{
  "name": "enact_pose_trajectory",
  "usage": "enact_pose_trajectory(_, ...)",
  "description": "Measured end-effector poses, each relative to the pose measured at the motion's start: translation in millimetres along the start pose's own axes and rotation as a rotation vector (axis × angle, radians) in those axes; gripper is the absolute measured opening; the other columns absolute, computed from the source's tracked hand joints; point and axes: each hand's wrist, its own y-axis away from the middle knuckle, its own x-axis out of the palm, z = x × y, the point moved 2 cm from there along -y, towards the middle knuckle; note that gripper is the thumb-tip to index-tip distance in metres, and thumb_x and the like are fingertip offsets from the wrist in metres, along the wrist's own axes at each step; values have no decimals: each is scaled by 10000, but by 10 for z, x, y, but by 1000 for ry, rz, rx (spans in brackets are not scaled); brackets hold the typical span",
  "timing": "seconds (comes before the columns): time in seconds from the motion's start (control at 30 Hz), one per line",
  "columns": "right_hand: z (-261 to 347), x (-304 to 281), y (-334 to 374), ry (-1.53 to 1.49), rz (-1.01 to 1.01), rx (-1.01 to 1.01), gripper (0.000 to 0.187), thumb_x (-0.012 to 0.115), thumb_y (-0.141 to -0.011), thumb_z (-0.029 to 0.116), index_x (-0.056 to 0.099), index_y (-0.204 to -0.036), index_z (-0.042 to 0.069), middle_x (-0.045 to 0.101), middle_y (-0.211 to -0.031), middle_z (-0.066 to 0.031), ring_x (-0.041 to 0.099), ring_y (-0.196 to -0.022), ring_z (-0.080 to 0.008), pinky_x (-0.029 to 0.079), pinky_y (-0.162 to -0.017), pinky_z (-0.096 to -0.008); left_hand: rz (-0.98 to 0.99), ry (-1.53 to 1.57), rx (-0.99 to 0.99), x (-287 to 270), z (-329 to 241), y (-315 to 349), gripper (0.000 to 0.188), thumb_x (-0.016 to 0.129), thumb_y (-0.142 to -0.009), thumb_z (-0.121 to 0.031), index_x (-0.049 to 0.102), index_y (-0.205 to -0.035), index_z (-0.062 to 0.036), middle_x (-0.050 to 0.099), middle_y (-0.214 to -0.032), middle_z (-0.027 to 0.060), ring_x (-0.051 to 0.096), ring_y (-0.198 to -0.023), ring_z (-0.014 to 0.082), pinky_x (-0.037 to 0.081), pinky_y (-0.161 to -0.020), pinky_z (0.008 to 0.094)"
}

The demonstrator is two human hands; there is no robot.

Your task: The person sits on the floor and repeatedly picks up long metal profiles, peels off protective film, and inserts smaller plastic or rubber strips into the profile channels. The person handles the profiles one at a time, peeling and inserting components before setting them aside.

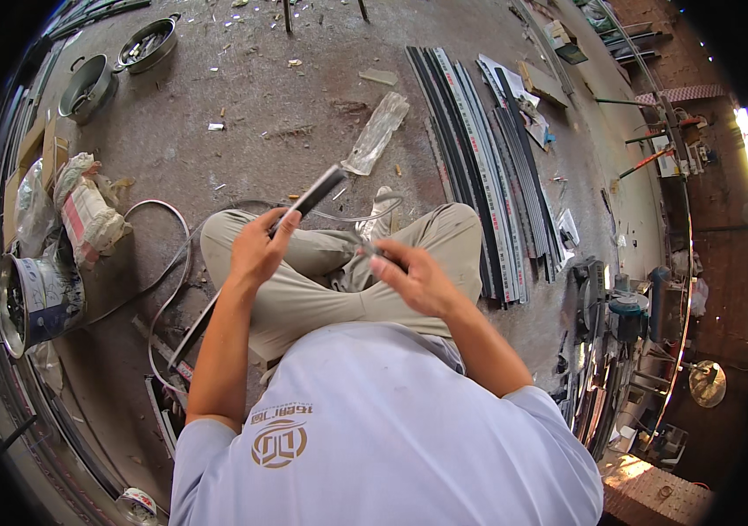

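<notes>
I sit cross-legged on the floor. My left hand (260, 250) is closed around a long dark metal profile (317, 191). The profile slants from above my knee down past my left forearm, and its lower length (191, 335) shows beside my arm. My right hand (413, 276) is closed over my lap, its fingers pinched together. Something small and greyish shows at its fingertips, too unclear to name. A thin pale strip (183, 219) loops over the floor on the left and runs behind the profile towards my shoe (382, 209).
A bundle of long dark and silver profiles (470, 167) lies on the right. Crumpled clear plastic (376, 136) is beyond my feet. Two metal pots (89, 92) stand far left, one with small pieces inside. A tipped bucket (49, 298) and a wrapped bundle (89, 210) are at left.
</notes>
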Motion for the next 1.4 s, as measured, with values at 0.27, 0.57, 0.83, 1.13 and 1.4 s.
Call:
enact_pose_trajectory(0.27,-845,-994,477,-301,-781,129,310,604,-1071,363,657,-1094,58,517,-692,28,481,-577,-56,403,-529,-238,64,-23,-112,5,81,-43,585,559,-1023,-603,747,-1182,-72,628,-707,76,568,-666,202,439,-645,350)
enact_pose_trajectory(0.57,-4831,-1150,2099,-97,-941,915,328,720,-935,319,699,-854,2,675,-731,-91,635,-625,-217,473,-545,-403,125,-98,-139,111,96,-25,623,570,-1013,-618,750,-1205,-53,650,-728,81,589,-705,209,458,-676,351)
enact_pose_trajectory(0.83,-4351,-1245,1349,24,-1147,400,430,744,-946,284,649,-1208,-44,680,-1004,-117,617,-906,-205,518,-848,-370,171,-15,-248,69,298,-2,639,577,-1019,-621,759,-1154,-24,568,-695,7,518,-663,121,425,-628,310)
enact_pose_trajectory(1.13,-1916,-757,-905,284,-380,-60,508,736,-950,231,606,-1380,-7,724,-1130,-184,710,-1038,-287,553,-935,-397,322,-161,-174,185,-37,132,616,563,-999,-651,772,-1216,-114,773,-990,163,729,-960,312,540,-837,415)
enact_pose_trajectory(1.4,-1956,864,-1384,500,337,-145,784,768,-926,311,401,-1569,53,709,-1232,-204,690,-1122,-377,539,-969,-415,326,-350,80,60,7,507,524,488,-1043,-593,771,-1184,-175,742,-1064,129,690,-1030,359,547,-860,455)
